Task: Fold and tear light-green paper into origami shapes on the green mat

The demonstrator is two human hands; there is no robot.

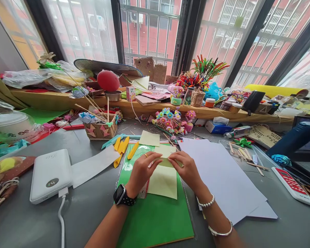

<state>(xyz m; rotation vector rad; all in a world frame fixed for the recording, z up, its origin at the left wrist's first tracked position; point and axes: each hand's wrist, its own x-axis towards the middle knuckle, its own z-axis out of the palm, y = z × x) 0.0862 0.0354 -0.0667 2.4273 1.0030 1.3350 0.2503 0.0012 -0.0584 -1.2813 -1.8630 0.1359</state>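
Note:
My left hand (142, 170) and my right hand (186, 168) meet over a green mat (155, 213) on the grey table. Both pinch a small pale yellow paper piece (167, 162) held between their fingertips. Under the hands lies a larger pale yellow sheet (163, 182). My left wrist wears a black watch (122, 195); my right wrist wears a bead bracelet and a silver bangle. Another pale yellow sheet (149, 138) lies just beyond the hands.
White paper sheets (222, 172) lie to the right, a white power bank (50, 174) with cable to the left. Yellow folded strips (121, 148), a small basket with sticks (100, 129), paper flowers (170, 120) and craft clutter fill the far side. A red calculator (293, 186) sits far right.

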